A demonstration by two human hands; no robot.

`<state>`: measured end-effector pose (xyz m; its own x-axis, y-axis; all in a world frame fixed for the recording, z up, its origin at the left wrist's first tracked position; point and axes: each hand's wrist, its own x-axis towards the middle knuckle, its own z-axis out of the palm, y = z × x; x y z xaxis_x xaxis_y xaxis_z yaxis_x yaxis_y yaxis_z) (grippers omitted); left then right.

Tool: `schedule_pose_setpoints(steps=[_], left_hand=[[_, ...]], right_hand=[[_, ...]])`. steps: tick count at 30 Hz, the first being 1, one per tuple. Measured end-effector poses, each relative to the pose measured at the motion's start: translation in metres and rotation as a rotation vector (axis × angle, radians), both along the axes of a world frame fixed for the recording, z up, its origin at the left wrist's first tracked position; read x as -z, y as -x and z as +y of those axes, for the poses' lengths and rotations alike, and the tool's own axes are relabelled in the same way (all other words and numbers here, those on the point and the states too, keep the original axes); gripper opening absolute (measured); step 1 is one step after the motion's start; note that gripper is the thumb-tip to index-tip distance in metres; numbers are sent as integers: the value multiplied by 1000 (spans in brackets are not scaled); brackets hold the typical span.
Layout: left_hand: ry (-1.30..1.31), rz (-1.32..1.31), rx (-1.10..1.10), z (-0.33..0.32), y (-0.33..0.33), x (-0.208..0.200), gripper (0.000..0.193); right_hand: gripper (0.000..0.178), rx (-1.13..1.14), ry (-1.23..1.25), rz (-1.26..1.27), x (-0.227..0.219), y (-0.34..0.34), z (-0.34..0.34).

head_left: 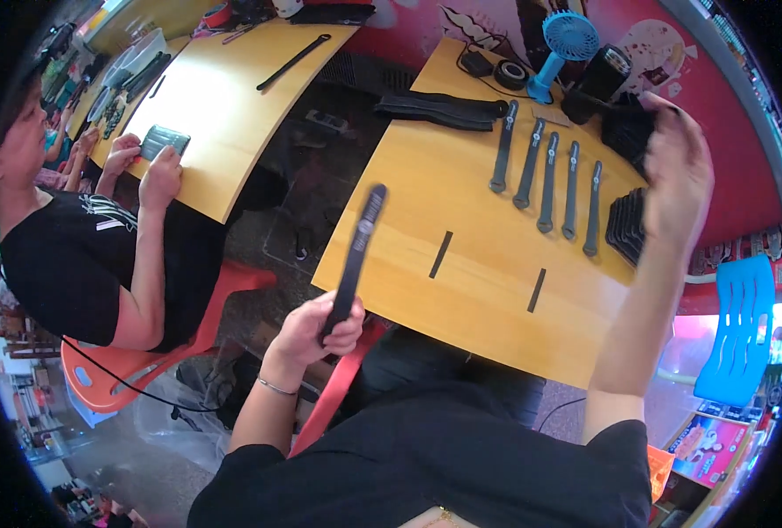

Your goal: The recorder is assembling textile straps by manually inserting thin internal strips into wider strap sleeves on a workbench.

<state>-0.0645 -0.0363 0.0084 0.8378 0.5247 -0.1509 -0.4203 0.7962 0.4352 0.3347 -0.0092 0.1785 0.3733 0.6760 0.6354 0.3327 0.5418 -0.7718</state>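
My left hand [315, 331] is closed around the lower end of a black strap [358, 246] with pale print, its free end pointing up and away over the near-left part of the table. At the far right, my right hand [678, 172] is raised and smeared by motion. Its fingers are near a dark pile of straps [627, 132], and whether they hold anything is unclear. Several similar straps [551, 183] lie side by side on the wooden table [488, 312]. Beside my right forearm sits a black stack [626, 227] of what look like folded straps.
A bundle of black straps [439, 111] lies at the table's far left. Behind stand a blue fan [567, 40] and a black tape roll [511, 74]. Two short black marks [441, 254] are on the tabletop. A co-worker [83, 238] sits at another table [232, 106] holding a phone.
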Motion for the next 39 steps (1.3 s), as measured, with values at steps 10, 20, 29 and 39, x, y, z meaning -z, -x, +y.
schedule_pose_setpoints(steps=[10,20,29,39], left_hand=[[-45,-95,-394,12,-28,0,33],[-31,-35,-335,9,-47,22,38],[-101,104,-386,7,-80,7,46],[-149,80,-308,14,-112,-12,41]], right_hand=[[22,-276,16,-386,99,104,97],[26,-188,585,-983,170,69,58],[29,-89,507,-1025,179,68,49],[30,-196,337,-400,112,77,-36]])
